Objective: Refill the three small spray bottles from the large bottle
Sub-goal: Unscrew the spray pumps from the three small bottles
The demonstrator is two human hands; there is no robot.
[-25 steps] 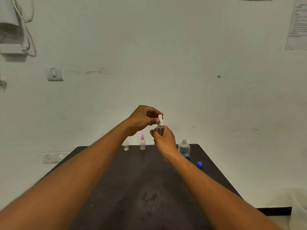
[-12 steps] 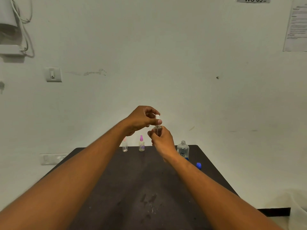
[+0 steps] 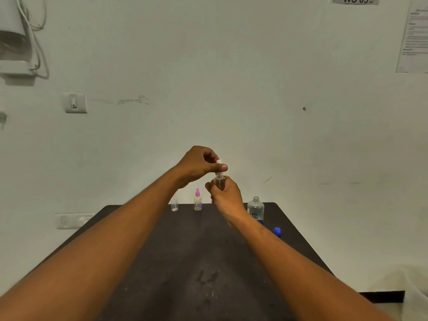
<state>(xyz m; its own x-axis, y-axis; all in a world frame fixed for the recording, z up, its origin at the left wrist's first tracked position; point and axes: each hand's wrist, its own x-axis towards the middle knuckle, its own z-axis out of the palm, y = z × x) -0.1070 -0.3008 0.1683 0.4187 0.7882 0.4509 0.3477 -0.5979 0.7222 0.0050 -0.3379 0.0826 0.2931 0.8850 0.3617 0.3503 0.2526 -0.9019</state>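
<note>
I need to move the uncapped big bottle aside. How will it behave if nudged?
The large bottle looks clear plastic, so probably light and stiff. Standing upright and open-necked near the table edge, it may tip and spill; its blue cap lies apart.

Wall sign point(image 3: 355, 0) top right: "WS 05". Large bottle point(image 3: 255, 210) label: "re-nu". Paper sheet point(image 3: 413, 40) on wall, right edge: printed txt too small/blurred to read.

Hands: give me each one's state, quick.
Left hand: pinches the white spray cap.
Right hand: grips the small bottle.
</note>
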